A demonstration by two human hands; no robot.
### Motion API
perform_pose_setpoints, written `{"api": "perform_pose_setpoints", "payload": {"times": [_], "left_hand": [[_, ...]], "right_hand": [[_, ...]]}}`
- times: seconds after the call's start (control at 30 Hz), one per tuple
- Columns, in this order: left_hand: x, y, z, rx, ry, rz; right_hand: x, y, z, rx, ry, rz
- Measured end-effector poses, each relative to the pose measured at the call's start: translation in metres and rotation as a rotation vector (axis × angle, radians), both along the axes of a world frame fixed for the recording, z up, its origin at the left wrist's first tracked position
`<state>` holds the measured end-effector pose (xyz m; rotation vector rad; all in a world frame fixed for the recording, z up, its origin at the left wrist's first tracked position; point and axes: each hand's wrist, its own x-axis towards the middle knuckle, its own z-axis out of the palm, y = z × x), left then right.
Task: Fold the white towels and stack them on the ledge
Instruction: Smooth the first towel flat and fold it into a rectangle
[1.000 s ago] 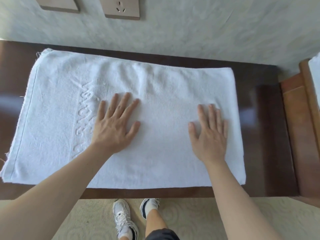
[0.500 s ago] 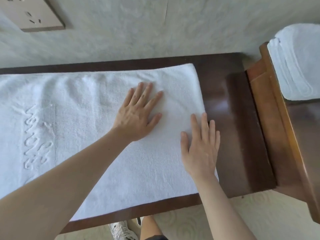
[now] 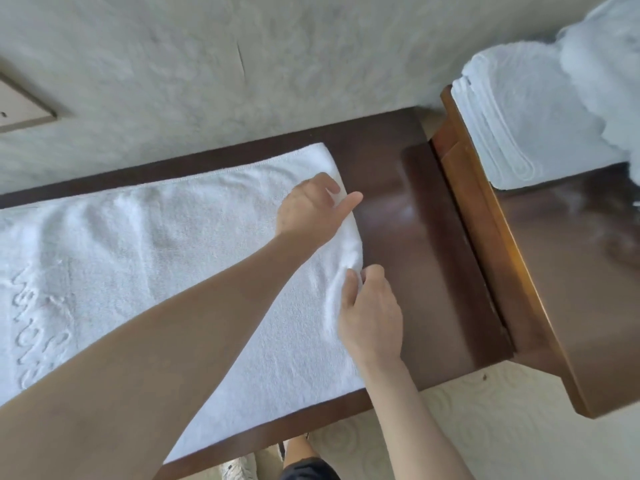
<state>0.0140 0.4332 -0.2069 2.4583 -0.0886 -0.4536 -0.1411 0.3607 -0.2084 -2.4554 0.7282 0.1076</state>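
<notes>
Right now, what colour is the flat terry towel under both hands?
White towel, head view.

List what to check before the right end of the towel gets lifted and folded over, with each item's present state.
1. Left hand on the towel at its right edge: ok.
2. Right hand pinching the same edge: ok, fabric bunches at its fingers.
3. Towel flat on the ledge: ok, only slight wrinkles.
4. Left end of the towel square: cannot tell, out of frame.
5. Stack of folded towels, to the right, clear of the fold: ok.
</notes>
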Motion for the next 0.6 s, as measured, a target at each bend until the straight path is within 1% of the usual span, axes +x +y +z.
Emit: {"api": "perform_pose_setpoints", "payload": {"times": [0.1,0.13,0.2,0.23,0.27,0.37,0.47,0.6], "left_hand": [[0.004,0.008,0.008,-0.102,0.111,0.139],[0.006,0.014,0.011,-0.165,0.163,0.201],[0.007,0.029,0.022,-0.363,0.29,0.357],[0.008,0.038,0.027,-0.429,0.328,0.41],[0.009,0.048,0.032,-0.441,0.334,0.415],[0.011,0.087,0.044,-0.393,0.289,0.377],[0.012,0.138,0.053,-0.347,0.172,0.385],[0.001,0.216,0.061,-0.413,0.048,0.387]], "right_hand": [[0.002,0.016,0.02,0.088,-0.016,0.123],[0.004,0.023,0.027,0.109,-0.019,0.168],[0.006,0.043,0.04,0.136,-0.023,0.238],[0.007,0.056,0.046,0.139,-0.027,0.265],[0.007,0.069,0.052,0.136,-0.034,0.295],[0.009,0.112,0.065,0.101,-0.058,0.415],[0.01,0.155,0.074,0.053,-0.004,0.515],[0.006,0.216,0.086,-0.029,0.044,0.614]]}}
